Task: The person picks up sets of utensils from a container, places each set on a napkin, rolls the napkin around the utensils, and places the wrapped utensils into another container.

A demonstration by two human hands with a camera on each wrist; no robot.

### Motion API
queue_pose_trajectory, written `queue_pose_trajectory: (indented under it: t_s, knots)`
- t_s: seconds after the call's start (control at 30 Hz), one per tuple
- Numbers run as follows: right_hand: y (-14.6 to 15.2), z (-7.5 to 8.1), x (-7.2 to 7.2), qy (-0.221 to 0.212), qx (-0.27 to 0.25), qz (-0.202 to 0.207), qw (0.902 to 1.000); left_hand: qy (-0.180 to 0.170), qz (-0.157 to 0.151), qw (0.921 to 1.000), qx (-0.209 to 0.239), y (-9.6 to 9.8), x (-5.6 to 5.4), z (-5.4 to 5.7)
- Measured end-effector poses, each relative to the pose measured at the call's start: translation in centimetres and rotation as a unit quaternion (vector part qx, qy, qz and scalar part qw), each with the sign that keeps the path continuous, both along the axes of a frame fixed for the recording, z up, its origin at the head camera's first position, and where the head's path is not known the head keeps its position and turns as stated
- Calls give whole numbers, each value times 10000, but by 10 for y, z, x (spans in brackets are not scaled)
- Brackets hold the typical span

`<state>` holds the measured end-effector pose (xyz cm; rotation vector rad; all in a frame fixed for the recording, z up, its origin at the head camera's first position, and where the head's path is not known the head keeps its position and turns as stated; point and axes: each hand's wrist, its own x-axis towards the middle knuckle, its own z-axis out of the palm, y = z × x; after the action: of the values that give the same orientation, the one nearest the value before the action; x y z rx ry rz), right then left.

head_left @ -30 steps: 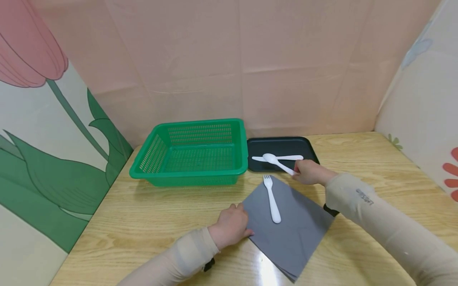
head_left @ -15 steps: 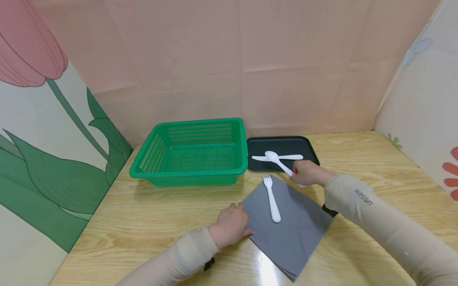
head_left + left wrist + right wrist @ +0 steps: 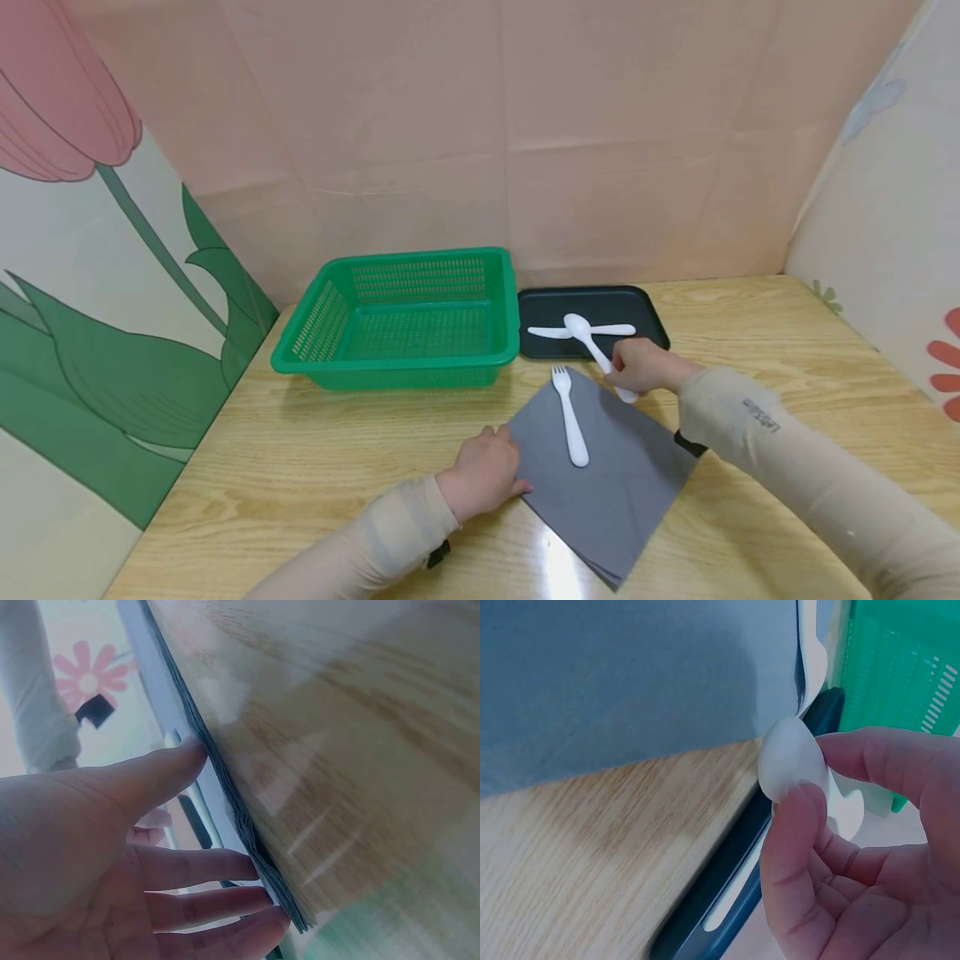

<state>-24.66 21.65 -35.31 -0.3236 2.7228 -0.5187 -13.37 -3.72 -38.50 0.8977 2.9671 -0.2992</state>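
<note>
My right hand (image 3: pixel 647 365) pinches the handle of a white spoon (image 3: pixel 598 353) between thumb and fingers; the handle's rounded end (image 3: pixel 784 754) sticks out toward me. The spoon's bowl overlaps a white knife (image 3: pixel 617 330) lying across the black tray (image 3: pixel 588 302). On a grey folded napkin (image 3: pixel 622 492), turned cornerwise on the table, lies a white fork (image 3: pixel 573 429), tines pointing away. My left hand (image 3: pixel 483 473) rests at the napkin's left edge. In the left wrist view its extended thumb and fingers touch along the layered edge (image 3: pixel 225 776).
Left of the tray stands a green slotted basket (image 3: pixel 412 365), its side close against the tray's left end. The wooden table (image 3: pixel 315 467) extends to a pink backdrop (image 3: pixel 405 150) behind and printed panels on both sides.
My right hand has swung the spoon, its bowl moving rightward and slightly away while the handle end comes down toward me over the napkin's edge. My left hand, the fork and the knife stay put.
</note>
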Motion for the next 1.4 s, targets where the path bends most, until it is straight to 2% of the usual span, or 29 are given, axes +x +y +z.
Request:
queue_pose_trajectory:
  t_s: [0.23, 0.67, 1.4]
  knots:
    - [-2, 1, 1, -187, 10, -24, 9998, 196, -81, 9998, -62, 0, 0, -2]
    - [-2, -2, 1, -517, -1, -262, 9983, 199, -105, 9997, -61, 0, 0, -1]
    - [-4, -6, 4, -697, -143, -274, 9971, 148, -81, 9999, 1, -1, 0, 0]
